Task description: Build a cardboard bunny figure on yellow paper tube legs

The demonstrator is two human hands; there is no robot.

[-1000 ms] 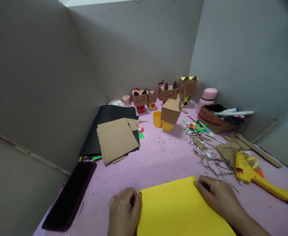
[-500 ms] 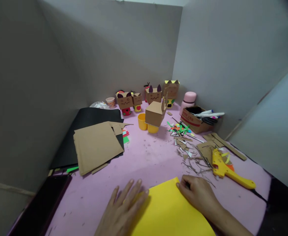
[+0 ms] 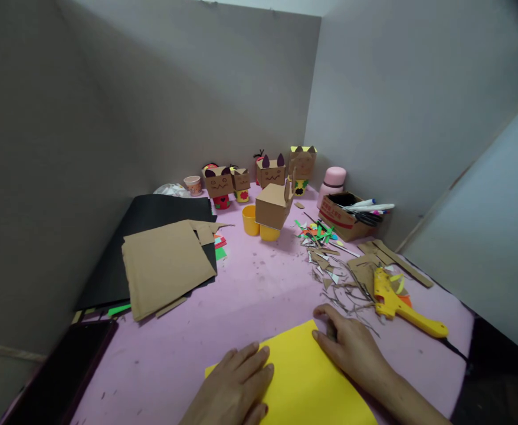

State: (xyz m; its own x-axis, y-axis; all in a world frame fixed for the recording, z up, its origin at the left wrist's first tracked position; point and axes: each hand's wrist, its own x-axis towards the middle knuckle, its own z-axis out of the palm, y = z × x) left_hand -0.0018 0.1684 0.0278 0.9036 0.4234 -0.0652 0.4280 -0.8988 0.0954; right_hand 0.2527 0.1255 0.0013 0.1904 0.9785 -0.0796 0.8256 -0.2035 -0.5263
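Pens are kept in the small box point(image 3: 345, 216). The flat yellow paper point(image 3: 301, 378) is pressed down by the left hand point(image 3: 236, 386), fingers spread, and the right hand point(image 3: 351, 348), fingers curled on its corner.

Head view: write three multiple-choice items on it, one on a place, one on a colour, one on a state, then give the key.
1. Where does the yellow glue gun lie?
A. right of the right hand
B. on the black sheets
C. inside the cardboard box

2. What colour is the paper sheet under the hands?
A. green
B. yellow
C. black

3. How does the left hand rest?
A. clenched in a fist
B. flat on the sheet
C. lifted off the table

Key: A, it lies among scraps beside the right hand; B, bright yellow; B, fingers spread on the paper.
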